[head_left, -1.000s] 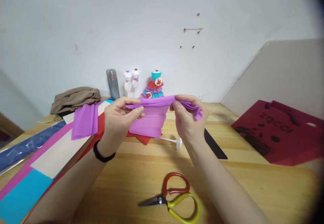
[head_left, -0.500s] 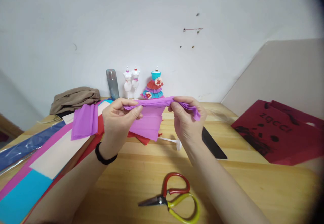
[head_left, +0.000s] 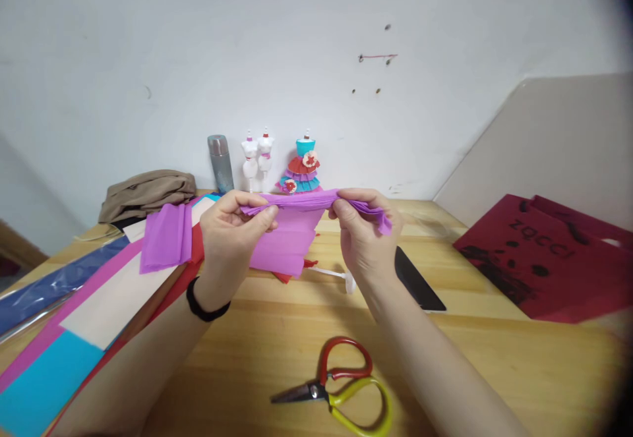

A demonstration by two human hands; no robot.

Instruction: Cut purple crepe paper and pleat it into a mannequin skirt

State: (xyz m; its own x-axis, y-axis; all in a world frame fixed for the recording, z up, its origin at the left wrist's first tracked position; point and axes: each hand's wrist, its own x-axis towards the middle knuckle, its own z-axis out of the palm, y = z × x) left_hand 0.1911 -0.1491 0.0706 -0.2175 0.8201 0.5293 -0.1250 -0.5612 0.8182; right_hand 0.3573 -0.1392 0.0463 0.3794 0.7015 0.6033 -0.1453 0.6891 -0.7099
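Note:
Between both hands a purple crepe paper strip [head_left: 284, 242] is stretched above the table, gathered into layers along its top edge, with a loose flap hanging below. My left hand [head_left: 232, 239] pinches the left end of the folds between thumb and fingers. At the right end, my right hand [head_left: 368, 236] grips the same folds, and a short tail pokes out past its fingers. Behind and below the flap, a red piece [head_left: 283, 277] and a white stand with a round base [head_left: 350, 282] are partly hidden. Scissors [head_left: 314, 392] with red and yellow handles lie nearest me.
Coloured paper sheets [head_left: 106, 302] and a folded purple piece [head_left: 165, 239] lie at left, near brown cloth [head_left: 148, 193]. A grey bottle [head_left: 220, 163], two white mannequins [head_left: 250, 157] and a dressed mannequin [head_left: 302, 167] stand by the wall. Right are a black flat object [head_left: 418, 282] and red bag [head_left: 539, 259].
The hanging purple flap has swung slightly to the left, covering more of the red piece behind it. Both hands keep their hold in nearly the same place.

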